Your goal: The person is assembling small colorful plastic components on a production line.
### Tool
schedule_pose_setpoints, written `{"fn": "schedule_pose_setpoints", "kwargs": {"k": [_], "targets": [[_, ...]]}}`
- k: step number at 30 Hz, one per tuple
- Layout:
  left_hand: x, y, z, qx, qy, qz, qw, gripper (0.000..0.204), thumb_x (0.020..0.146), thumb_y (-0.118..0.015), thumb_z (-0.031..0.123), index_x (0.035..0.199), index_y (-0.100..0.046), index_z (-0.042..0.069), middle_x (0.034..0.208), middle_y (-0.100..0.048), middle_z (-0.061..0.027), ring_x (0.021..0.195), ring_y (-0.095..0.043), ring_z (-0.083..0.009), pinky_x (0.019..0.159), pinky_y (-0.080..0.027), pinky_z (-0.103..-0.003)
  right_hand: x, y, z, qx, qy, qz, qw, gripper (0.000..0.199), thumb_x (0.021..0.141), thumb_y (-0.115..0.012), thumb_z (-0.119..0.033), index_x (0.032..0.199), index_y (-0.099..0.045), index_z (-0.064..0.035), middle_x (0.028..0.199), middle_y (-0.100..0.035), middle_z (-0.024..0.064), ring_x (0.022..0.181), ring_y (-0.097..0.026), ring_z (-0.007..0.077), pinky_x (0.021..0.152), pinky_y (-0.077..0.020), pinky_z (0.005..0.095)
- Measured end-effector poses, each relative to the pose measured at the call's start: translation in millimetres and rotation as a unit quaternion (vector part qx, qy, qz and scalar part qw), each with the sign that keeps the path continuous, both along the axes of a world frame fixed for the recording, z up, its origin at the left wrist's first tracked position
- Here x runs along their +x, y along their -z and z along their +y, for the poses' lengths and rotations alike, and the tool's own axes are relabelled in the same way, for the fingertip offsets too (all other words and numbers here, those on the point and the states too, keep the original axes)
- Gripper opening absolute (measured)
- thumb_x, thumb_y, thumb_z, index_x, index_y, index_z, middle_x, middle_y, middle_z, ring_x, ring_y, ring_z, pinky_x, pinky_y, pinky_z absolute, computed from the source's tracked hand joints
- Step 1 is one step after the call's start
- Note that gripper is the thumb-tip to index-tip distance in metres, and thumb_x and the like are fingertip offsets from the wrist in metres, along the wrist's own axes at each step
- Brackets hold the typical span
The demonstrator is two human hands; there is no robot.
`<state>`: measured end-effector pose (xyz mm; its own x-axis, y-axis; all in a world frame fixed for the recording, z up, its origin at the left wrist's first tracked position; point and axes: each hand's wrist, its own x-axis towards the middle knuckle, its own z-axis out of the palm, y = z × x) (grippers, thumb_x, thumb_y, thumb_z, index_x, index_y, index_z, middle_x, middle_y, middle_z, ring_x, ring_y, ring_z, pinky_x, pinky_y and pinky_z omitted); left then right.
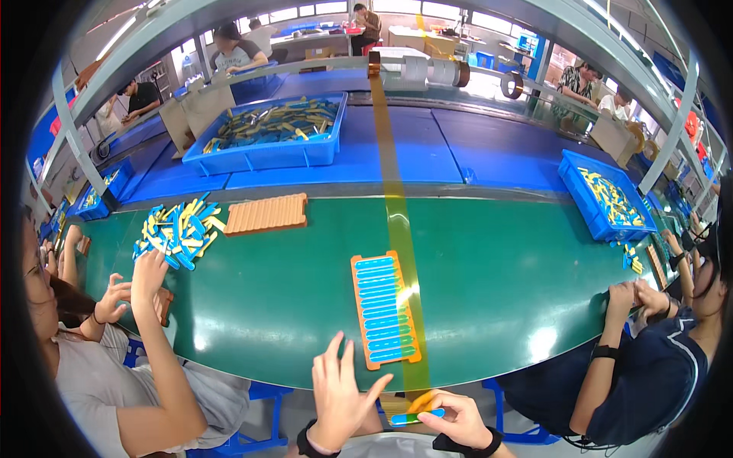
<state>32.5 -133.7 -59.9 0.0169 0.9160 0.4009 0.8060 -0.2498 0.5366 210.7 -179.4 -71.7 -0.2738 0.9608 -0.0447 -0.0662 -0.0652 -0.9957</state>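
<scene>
Blue cell (416, 417) with a yellow end lies pinched in the right hand (458, 418), low at the frame's bottom edge and just off the near rim of the green worktop (496, 282). Left hand (340, 389) is spread open, fingers apart, holding nothing, beside the near end of the orange tray (385, 311) filled with blue cells. Both wrists are cut off at the lower edge. An amber tape strip (393, 191) runs across the worktop beside the tray; its near end is hard to make out. Bare green surface lies right of the tray
</scene>
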Motion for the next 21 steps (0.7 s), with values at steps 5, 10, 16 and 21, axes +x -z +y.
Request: {"fn": "schedule_pose_setpoints", "kwargs": {"k": [5, 10, 16, 21], "targets": [[5, 22, 0, 0.011, 0.035, 0.018, 0.999, 0.053, 0.064, -0.068, 0.014, 0.108, -0.048, -0.007, 0.115, -0.047, -0.0133, 0.085, -0.045, -0.0269, 0.075, -0.035, -0.035, -8, 6, -12, -0.051, 0.12, 0.017, 0.991, 0.014, 0.074, -0.06, 0.004, 0.083, -0.049, 0.0021, 0.081, -0.059, 0.0084, 0.07, -0.057, 0.0091, 0.059, -0.0454, 0.0189], [11, 17, -24, -0.009, 0.053, 0.033, 0.998, 0.055, 0.061, -0.067, 0.012, 0.109, -0.047, -0.008, 0.115, -0.049, -0.013, 0.084, -0.046, -0.0243, 0.072, -0.033, -0.034, -15, 1, -9, -0.165, 0.2, 0.028, 0.965, 0.023, 0.074, -0.058, 0.006, 0.092, -0.043, 0.002, 0.082, -0.059, 0.01, 0.073, -0.058, 0.0118, 0.061, -0.0464, 0.0207], [20, 5, -37, 0.007, 0.038, 0.093, 0.995, 0.023, 0.081, -0.05, 0.01, 0.099, -0.053, -0.002, 0.104, -0.055, -0.0115, 0.089, -0.051, -0.0173, 0.078, -0.038, -0.033, -15, 3, -11, -0.153, 0.219, 0.035, 0.963, 0.022, 0.077, -0.055, 0.007, 0.094, -0.042, 0.0017, 0.083, -0.057, 0.0095, 0.075, -0.058, 0.0119, 0.061, -0.0455, 0.0198], [22, 17, -34, -0.014, 0.061, 0.089, 0.994, 0.057, 0.055, -0.068, 0.012, 0.106, -0.051, -0.005, 0.117, -0.049, -0.0102, 0.087, -0.045, -0.0214, 0.073, -0.028, -0.032, -16, -5, -2, -0.158, 0.233, 0.056, 0.958, 0.024, 0.077, -0.054, 0.007, 0.093, -0.038, -0.0009, 0.083, -0.056, 0.0091, 0.072, -0.058, 0.0098, 0.058, -0.0434, 0.0167]]}}
